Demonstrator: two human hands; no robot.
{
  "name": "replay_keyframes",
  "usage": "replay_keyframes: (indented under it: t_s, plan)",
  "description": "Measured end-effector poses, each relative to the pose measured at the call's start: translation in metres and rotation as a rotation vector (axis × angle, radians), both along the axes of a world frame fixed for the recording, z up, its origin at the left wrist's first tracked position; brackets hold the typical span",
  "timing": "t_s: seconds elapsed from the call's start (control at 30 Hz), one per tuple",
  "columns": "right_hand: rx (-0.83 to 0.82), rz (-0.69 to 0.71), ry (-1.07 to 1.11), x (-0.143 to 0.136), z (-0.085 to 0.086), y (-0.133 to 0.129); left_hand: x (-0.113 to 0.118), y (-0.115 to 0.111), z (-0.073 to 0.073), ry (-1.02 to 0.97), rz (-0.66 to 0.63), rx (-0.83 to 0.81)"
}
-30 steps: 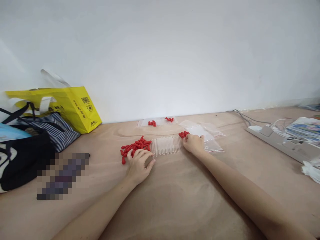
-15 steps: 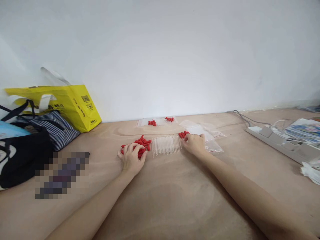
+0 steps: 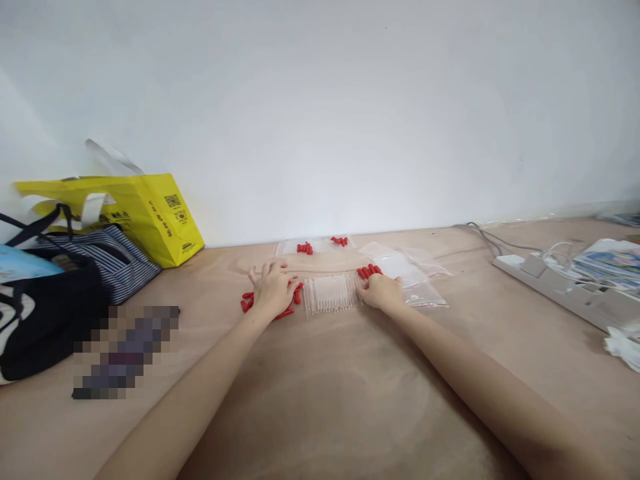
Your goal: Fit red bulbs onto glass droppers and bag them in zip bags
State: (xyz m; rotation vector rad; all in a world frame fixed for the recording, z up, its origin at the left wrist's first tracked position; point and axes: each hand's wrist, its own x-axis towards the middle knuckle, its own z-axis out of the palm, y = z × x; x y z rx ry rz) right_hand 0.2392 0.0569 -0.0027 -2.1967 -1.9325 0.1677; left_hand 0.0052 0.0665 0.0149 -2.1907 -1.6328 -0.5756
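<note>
My left hand (image 3: pixel 273 290) reaches over a loose pile of red finger-shaped pieces (image 3: pixel 247 304), its fingers spread. It covers much of the pile. Beside the pile lies a row of thin clear sticks (image 3: pixel 330 293), side by side. At the right end of that row rests my right hand (image 3: pixel 381 293), fingers bent and together. Just beyond its fingers is a small row of red pieces (image 3: pixel 369 271). What its fingertips hold, if anything, is hidden.
Clear zip bags (image 3: pixel 425 293) lie behind my right hand. Against the wall, another clear bag (image 3: pixel 285 247) has red pieces on it. At left stand a yellow bag (image 3: pixel 170 220) and a striped bag (image 3: pixel 125 257). A power strip (image 3: pixel 545 287) sits at right.
My left hand has moved up and slightly right over the red pile, and its fingers have spread. My right hand has shifted slightly left and down.
</note>
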Motion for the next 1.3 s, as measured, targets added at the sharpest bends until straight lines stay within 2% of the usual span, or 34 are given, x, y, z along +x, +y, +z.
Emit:
replay_keyframes:
  t_s: [0.1, 0.23, 0.4, 0.5, 0.57, 0.63, 0.7, 0.77, 0.87, 0.97, 1.17, 1.23, 1.3]
  plan:
    - [-0.006, 0.001, -0.004, 0.0, 0.0, 0.002, 0.002, 0.016, 0.005, 0.059, -0.093, -0.096]
    - [-0.023, 0.008, -0.007, 0.0, -0.001, 0.002, 0.007, 0.025, 0.002, 0.071, -0.136, -0.13]
    - [0.014, 0.012, -0.001, 0.0, 0.0, -0.001, 0.011, 0.022, 0.003, 0.016, -0.166, -0.084]
    - [0.117, 0.045, 0.04, 0.001, 0.0, -0.007, 0.014, 0.009, 0.008, -0.058, -0.195, -0.059]
    - [0.227, 0.156, 0.091, 0.004, -0.002, -0.014, 0.017, -0.008, 0.009, -0.114, -0.226, -0.055]
    - [0.338, 0.352, 0.128, 0.011, -0.006, -0.025, 0.017, -0.031, 0.006, -0.153, -0.295, -0.086]
    - [0.419, 0.569, 0.122, 0.019, -0.011, -0.037, 0.016, -0.054, -0.001, -0.268, -0.453, -0.191]
    - [0.461, 0.719, 0.097, 0.028, -0.016, -0.048, 0.011, -0.074, -0.008, -0.387, -0.587, -0.297]
    - [0.461, 0.795, 0.081, 0.038, -0.021, -0.059, 0.001, -0.088, -0.016, -0.348, -0.76, -0.439]
    - [0.429, 0.79, 0.092, 0.043, -0.024, -0.06, -0.008, -0.089, -0.018, -0.263, -0.851, -0.495]
    - [0.348, 0.794, 0.16, 0.044, -0.024, -0.056, -0.015, -0.086, -0.015, -0.276, -0.844, -0.425]
    - [0.338, 0.784, 0.187, 0.042, -0.023, -0.056, -0.013, -0.087, -0.016, -0.326, -0.772, -0.376]
    - [0.34, 0.762, 0.207, 0.038, -0.022, -0.057, -0.009, -0.089, -0.018, -0.371, -0.615, -0.306]
